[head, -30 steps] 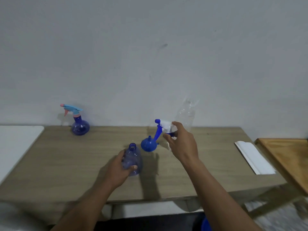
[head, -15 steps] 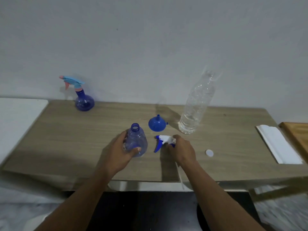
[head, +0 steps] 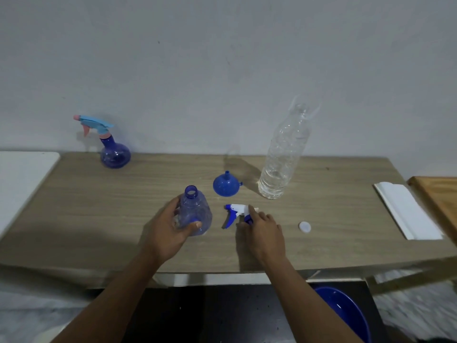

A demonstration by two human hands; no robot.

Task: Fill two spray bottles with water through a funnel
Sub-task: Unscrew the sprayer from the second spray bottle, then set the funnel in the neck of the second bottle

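Note:
My left hand (head: 168, 231) grips an open, translucent blue spray bottle (head: 194, 211) that stands upright on the wooden table (head: 99, 206). My right hand (head: 264, 231) holds the bottle's white and blue spray head (head: 235, 211), which lies on the table to the bottle's right. A blue funnel (head: 226, 184) rests upside down just behind them. A tall clear water bottle (head: 284, 154) stands uncapped at the back right, with a little water in it. A second blue spray bottle (head: 112, 149), with a light blue and pink head, stands at the back left by the wall.
A white bottle cap (head: 304, 227) lies to the right of my right hand. A folded white cloth (head: 408, 209) sits at the table's right end beside an orange wooden surface (head: 437, 194). A white surface (head: 22, 179) adjoins on the left. A blue basin (head: 346, 315) is under the table.
My right hand brought the spray head down from above the funnel and laid it on the table. The camera tilted downward. My left hand kept its hold on the bottle.

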